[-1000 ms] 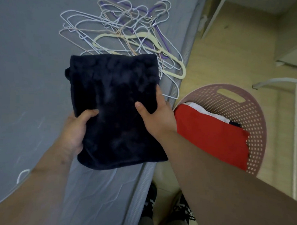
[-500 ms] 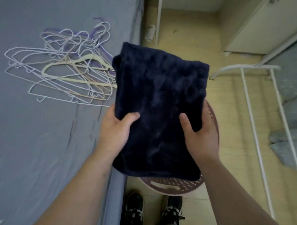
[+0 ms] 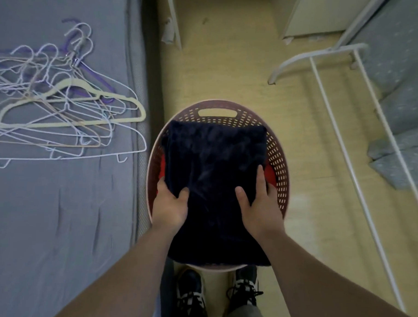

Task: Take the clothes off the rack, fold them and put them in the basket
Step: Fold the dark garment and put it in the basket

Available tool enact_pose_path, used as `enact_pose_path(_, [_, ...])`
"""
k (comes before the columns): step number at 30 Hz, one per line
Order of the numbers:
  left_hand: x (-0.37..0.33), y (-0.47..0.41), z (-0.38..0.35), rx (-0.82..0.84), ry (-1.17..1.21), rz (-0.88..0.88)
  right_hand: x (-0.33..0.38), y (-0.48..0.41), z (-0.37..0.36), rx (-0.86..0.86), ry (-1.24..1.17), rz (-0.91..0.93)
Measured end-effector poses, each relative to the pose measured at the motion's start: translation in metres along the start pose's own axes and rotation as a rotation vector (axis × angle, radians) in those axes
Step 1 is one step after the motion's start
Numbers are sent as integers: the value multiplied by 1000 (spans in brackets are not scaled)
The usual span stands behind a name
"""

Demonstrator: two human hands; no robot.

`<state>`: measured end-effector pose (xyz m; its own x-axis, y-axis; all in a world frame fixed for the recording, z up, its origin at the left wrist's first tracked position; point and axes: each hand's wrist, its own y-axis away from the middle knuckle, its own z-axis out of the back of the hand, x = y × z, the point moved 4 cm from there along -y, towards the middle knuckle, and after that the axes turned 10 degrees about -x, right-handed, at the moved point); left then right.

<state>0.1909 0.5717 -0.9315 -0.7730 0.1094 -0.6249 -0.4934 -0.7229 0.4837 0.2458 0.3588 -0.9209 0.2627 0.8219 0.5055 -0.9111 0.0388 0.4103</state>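
A folded dark navy fleece garment (image 3: 214,173) hangs over the round pink perforated basket (image 3: 278,161) on the floor. My left hand (image 3: 169,204) grips its left edge, thumb on top. My right hand (image 3: 261,203) grips its right edge, thumb on top and fingers along the side. Red clothing (image 3: 269,173) shows in the basket beside the navy piece. I cannot tell whether the navy garment touches what lies below it.
A grey bed (image 3: 57,211) fills the left, with a pile of empty hangers (image 3: 68,114) on it. The white rack frame (image 3: 337,104) stands on the wooden floor at right, next to grey patterned fabric (image 3: 407,100). My shoes (image 3: 216,295) are below the basket.
Both hands carried the navy garment from the bed rightward and down over the basket. The view swung from the bed to the floor.
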Motion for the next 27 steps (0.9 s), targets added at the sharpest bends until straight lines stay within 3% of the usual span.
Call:
enact_pose_path(5, [-4, 1, 3, -62, 110, -211, -1, -1, 4, -79, -41, 82])
enact_pose_path(10, [1, 5, 3, -119, 53, -261, -2, 4, -3, -108, -56, 115])
enact_pose_path(14, [6, -1, -6, -64, -122, -193, -6, -7, -11, 79, -21, 2])
enact_pose_path(16, [-7, 1, 1, -134, -302, -355, -7, -18, -7, 266, 45, -51])
enact_pose_path(18, [-26, 9, 7, -187, -610, -714, -3, -26, 2, 505, 192, -62])
enact_pose_path(20, [-39, 16, 1, 43, -908, -916, 2, -26, 10, 707, 371, -87])
enact_pose_path(23, [-44, 21, -9, 402, -1413, -727, 5, -23, 13, 772, 601, -81])
enact_pose_path(27, [-45, 28, -18, 458, -1693, -615, 1, -17, -2, 715, 870, 70])
